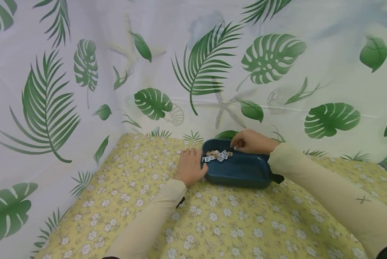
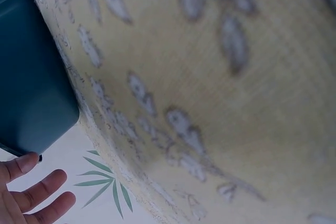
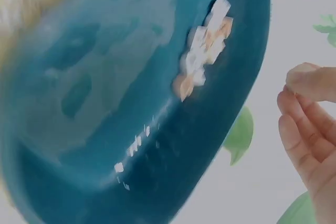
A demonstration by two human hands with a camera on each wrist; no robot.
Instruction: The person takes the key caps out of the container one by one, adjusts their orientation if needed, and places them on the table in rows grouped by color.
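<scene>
Tray [image 1: 235, 173] on bench [image 1: 141, 230], toward its 12 o'clock edge; curtain [image 1: 167, 21] behind that. Tiles [image 1: 220, 157] in tray, bunched at its 10. Strap [image 1: 278, 178] off tray's 4. Left grip [image 1: 190, 166] at tray's 9, right grip [image 1: 253, 141] at its 1.

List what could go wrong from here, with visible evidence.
The tiles lie bunched together, so picking one could scatter others. The right hand is close to the far rim of the tray and might knock it. The left hand, at one end, could nudge the tray.
</scene>
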